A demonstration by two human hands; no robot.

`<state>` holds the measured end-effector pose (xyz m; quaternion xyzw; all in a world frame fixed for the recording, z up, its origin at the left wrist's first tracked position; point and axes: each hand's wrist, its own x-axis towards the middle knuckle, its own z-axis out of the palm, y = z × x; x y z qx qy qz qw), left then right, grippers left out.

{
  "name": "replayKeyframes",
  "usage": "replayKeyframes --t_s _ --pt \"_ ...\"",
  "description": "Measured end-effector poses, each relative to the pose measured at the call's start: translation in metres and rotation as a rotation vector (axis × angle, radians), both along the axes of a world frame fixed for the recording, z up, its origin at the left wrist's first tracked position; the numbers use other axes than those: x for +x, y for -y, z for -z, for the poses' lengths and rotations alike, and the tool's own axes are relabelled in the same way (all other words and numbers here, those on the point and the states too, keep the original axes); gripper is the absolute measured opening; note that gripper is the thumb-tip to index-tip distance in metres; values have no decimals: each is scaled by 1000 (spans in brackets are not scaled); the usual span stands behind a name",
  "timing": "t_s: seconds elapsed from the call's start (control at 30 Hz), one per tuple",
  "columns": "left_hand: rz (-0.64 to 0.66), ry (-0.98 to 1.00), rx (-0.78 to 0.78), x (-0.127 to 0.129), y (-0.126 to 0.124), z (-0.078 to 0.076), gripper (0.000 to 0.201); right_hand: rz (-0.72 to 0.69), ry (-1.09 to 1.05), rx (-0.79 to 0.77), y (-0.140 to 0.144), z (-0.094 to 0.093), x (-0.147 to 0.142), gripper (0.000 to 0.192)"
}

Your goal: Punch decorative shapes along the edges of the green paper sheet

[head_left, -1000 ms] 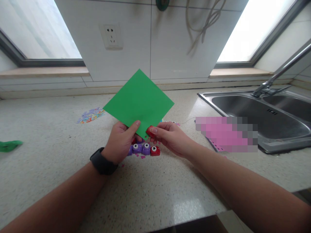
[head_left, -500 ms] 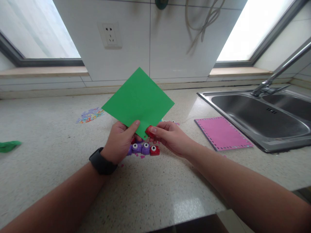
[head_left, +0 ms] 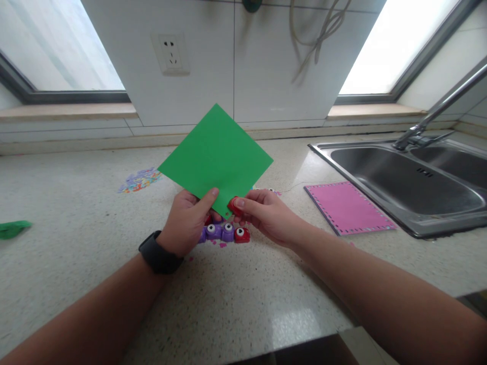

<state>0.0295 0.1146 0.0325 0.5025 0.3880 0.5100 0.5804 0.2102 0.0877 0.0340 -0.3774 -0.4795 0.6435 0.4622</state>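
A square green paper sheet (head_left: 215, 154) is held up on a corner above the speckled counter. My left hand (head_left: 186, 220), with a black watch on its wrist, pinches the sheet near its bottom corner with the thumb on top. My right hand (head_left: 264, 215) holds a small red paper punch (head_left: 234, 206) against the sheet's bottom corner. Below the hands a row of small purple and red punches (head_left: 226, 233) lies on the counter.
A pink sheet with punched edges (head_left: 348, 208) lies right of the hands, beside a steel sink (head_left: 411, 185) with a tap. A pile of coloured paper bits (head_left: 140, 180) and a green scrap (head_left: 13, 228) lie to the left. Wall socket (head_left: 169, 53) behind.
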Motion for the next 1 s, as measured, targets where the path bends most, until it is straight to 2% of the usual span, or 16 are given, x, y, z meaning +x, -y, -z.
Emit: replayKeyframes --t_s 0.63,1.0 --pt "11 32 5 1 1 0 31 14 25 7 -1 0 -1 37" --pt "13 12 8 0 0 1 31 -8 57 72 -2 2 1 35"
